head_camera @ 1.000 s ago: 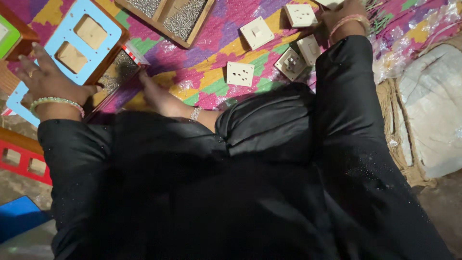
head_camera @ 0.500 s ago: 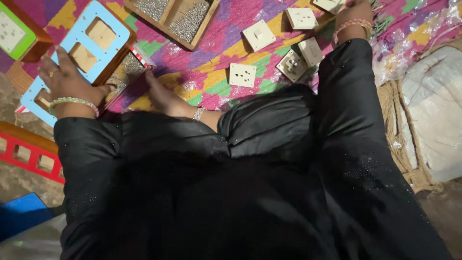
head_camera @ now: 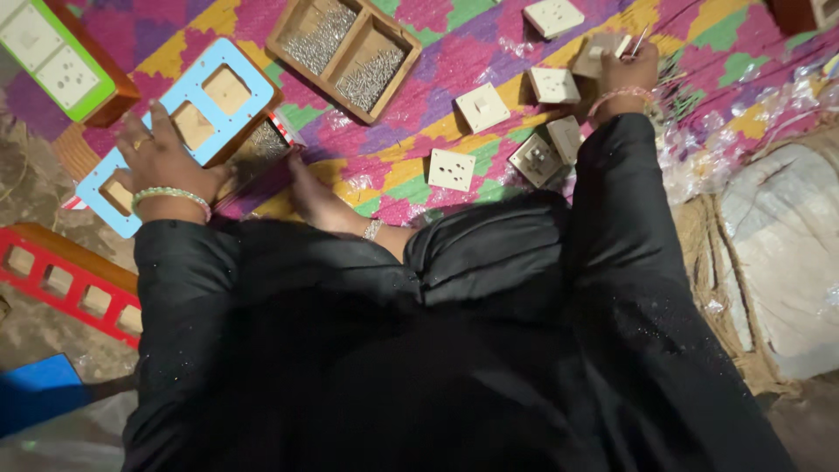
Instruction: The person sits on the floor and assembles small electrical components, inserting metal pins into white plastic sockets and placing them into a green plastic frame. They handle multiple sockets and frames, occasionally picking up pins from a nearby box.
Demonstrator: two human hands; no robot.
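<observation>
Left hand [head_camera: 162,162] presses flat on blue frame [head_camera: 179,127]; right hand [head_camera: 627,74] grasps switch module [head_camera: 599,52].

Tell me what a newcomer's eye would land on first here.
First, the bright patterned mat strewn with pale square switch modules. At the left, the left hand rests on a light blue frame with square openings; at upper right, the right hand holds a module. Between them sits a wooden tray of small metal screws.

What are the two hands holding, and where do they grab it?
The left hand presses flat on the light blue frame near its lower end. The right hand grips a beige switch piece by its edge.
</observation>
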